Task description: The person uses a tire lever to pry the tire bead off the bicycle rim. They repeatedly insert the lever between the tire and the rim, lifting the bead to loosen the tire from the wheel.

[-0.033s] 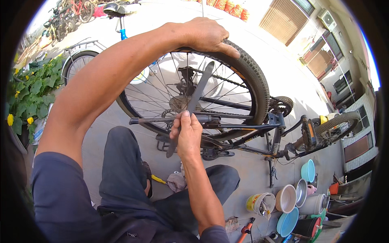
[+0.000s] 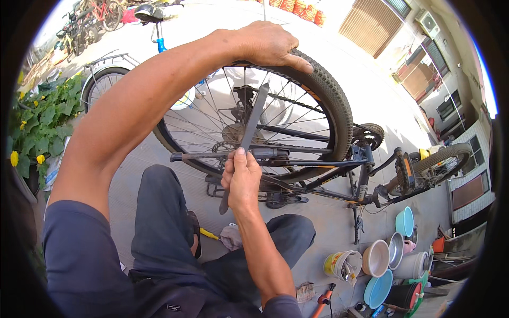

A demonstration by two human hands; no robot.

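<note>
A bicycle (image 2: 347, 164) lies upside down or tipped before me, its near wheel with a knobbly tyre (image 2: 339, 106) raised. My left hand (image 2: 268, 45) reaches over the top of that tyre, thumb laid along the tread and fingers curled out of sight beyond it. In my right hand (image 2: 244, 175) is a long flat dark tyre lever (image 2: 254, 116), pinched near its middle under the thumb. It slants upward across the spokes, in front of the hub and chain, and its lower end sticks out below my fist.
Basins (image 2: 377, 290), a bucket of tools (image 2: 343, 266) and an orange-handled pump-like tool (image 2: 324, 298) stand at the lower right. A yellow-handled tool (image 2: 209, 233) and a rag (image 2: 231, 237) lie between my legs. Another bicycle (image 2: 103, 79) is behind, left, beside leafy plants (image 2: 45, 114).
The lever's upper end has swung a little left, so it stands slightly steeper. My right hand has shifted slightly left; the left hand stays on the tyre.
</note>
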